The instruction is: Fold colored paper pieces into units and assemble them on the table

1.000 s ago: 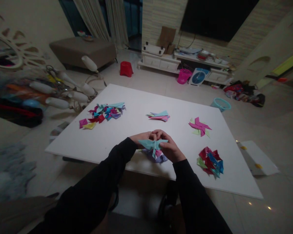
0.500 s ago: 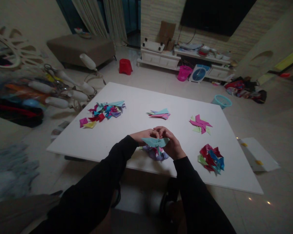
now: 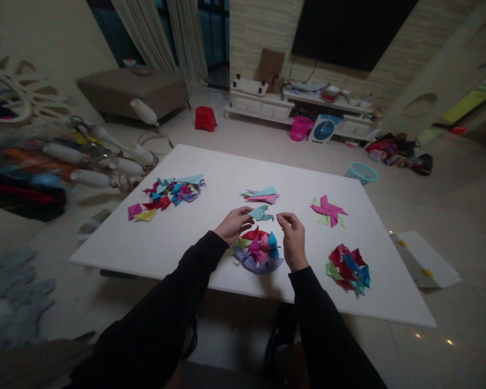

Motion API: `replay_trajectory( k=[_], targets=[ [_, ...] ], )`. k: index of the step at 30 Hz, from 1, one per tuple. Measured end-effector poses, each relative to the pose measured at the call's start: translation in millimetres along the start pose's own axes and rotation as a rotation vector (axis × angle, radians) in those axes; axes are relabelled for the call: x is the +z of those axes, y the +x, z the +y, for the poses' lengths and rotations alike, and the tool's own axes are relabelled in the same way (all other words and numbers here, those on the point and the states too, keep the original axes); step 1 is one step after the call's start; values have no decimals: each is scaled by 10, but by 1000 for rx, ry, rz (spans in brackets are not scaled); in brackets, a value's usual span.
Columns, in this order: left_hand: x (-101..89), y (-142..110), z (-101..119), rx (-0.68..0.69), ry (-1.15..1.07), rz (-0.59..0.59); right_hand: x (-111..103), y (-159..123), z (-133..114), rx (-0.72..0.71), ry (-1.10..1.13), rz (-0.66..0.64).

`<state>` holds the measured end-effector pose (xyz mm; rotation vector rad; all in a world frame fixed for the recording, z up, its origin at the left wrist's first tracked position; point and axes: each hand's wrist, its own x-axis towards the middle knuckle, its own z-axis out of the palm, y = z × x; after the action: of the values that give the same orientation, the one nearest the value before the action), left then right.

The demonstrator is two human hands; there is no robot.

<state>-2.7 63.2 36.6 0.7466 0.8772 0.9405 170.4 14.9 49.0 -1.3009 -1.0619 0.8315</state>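
My left hand (image 3: 234, 225) pinches a light teal origami crane (image 3: 261, 213) above the white table. Just to the right of the crane's thin tip is my right hand (image 3: 293, 237), its thumb and finger pressed together. A small gap shows between these fingertips and the paper; whether they hold anything is too small to tell. Below both hands, a cluster of folded paper cranes (image 3: 260, 249) in purple, pink, red, blue and green lies near the table's front edge. Beyond the crane lies a small stack of folded paper pieces (image 3: 263, 195).
Colourful origami (image 3: 172, 193) is piled at the table's left. To the right lie a pink and green paper star shape (image 3: 329, 210) and a red, blue and green paper cluster (image 3: 348, 269). A lamp with white shades (image 3: 121, 165) stands close to the table's left edge (image 3: 123, 213).
My hands have moved apart and the right hand has come off the crane. The crane has turned and risen slightly in my left hand, uncovering more of the paper cluster below. The view has shifted slightly.
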Motion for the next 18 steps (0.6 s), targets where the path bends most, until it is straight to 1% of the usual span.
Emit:
replay_trajectory(
  k=[4, 6, 10, 18],
  targets=[
    [-5, -3, 0, 8, 7, 7, 32, -11, -6, -4, -100, 28],
    [-10, -4, -3, 14, 11, 9, 35, -14, 1, -19, -133, 18],
    [-14, -12, 2, 37, 37, 14, 28, -14, 19, -33, -143, 2],
    [-25, -1, 6, 123, 131, 7, 53, -26, 4, -6, -136, 11]
  ],
)
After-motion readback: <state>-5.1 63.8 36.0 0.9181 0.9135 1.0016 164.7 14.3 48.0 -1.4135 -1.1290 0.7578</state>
